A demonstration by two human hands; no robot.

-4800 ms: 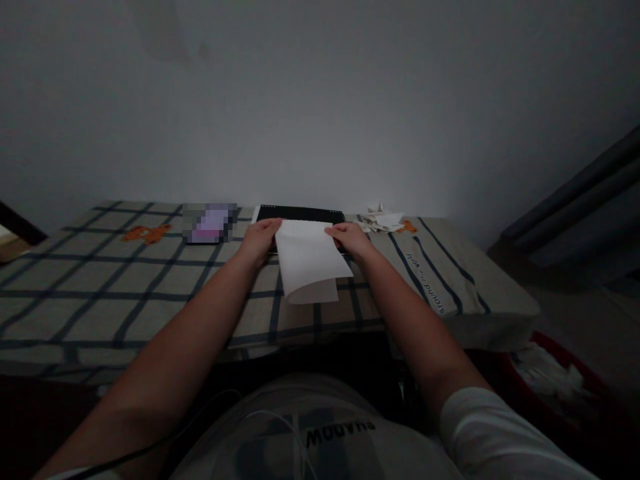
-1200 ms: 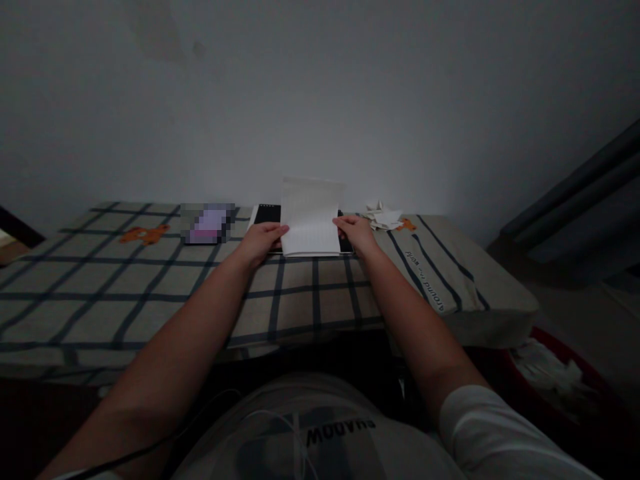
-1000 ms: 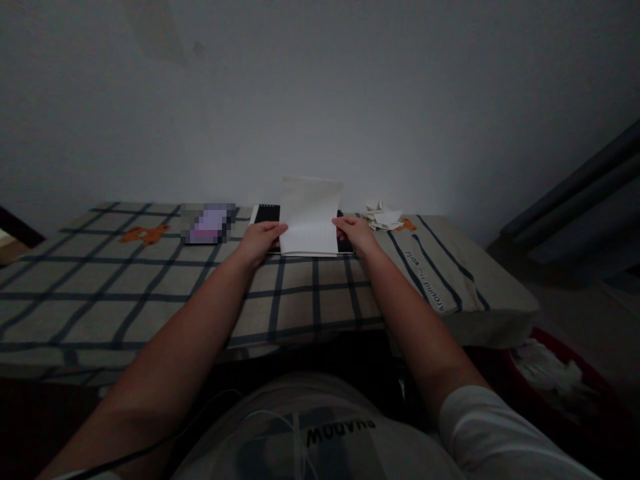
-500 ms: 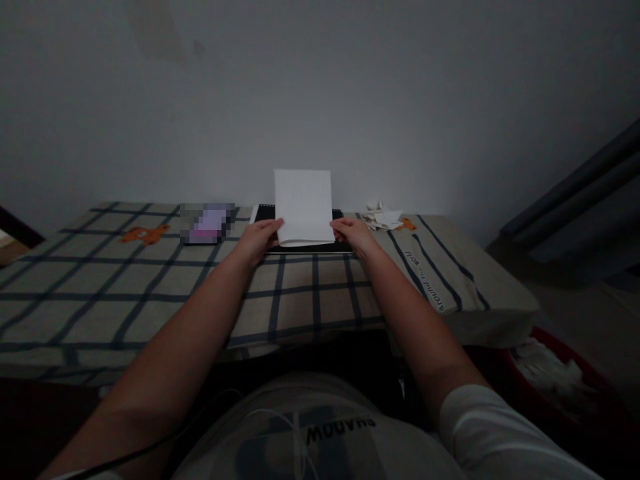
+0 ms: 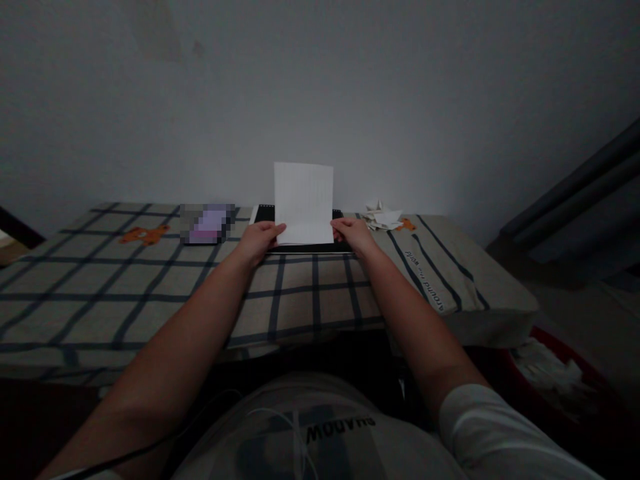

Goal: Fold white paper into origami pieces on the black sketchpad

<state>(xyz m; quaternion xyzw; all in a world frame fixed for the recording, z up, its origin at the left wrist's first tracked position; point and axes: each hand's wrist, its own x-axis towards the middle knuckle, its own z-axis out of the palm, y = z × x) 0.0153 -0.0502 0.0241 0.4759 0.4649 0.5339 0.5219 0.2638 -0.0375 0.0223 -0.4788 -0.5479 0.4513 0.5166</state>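
Observation:
A white sheet of paper (image 5: pixel 303 200) stands raised, facing me, with faint lines across it. My left hand (image 5: pixel 261 239) pinches its lower left edge between thumb and fingers. At the lower right edge, my right hand (image 5: pixel 352 233) grips it the same way. Below and behind the paper lies a black notebook (image 5: pixel 265 213) with a row of binding holes along its far edge; the paper hides much of it. Just beyond my right hand sits a small heap of folded white paper (image 5: pixel 383 217).
A checked cloth (image 5: pixel 200 280) covers the table, which meets a grey wall (image 5: pixel 320 93). A blurred purple phone-like object (image 5: pixel 209 223) lies on the left. On the floor to the right, a red bin (image 5: pixel 545 337) holds crumpled white paper.
The paper's top edge has risen slightly and the sheet now looks flatter, its curled lower edge straightened. Both hands stay almost in place, holding it.

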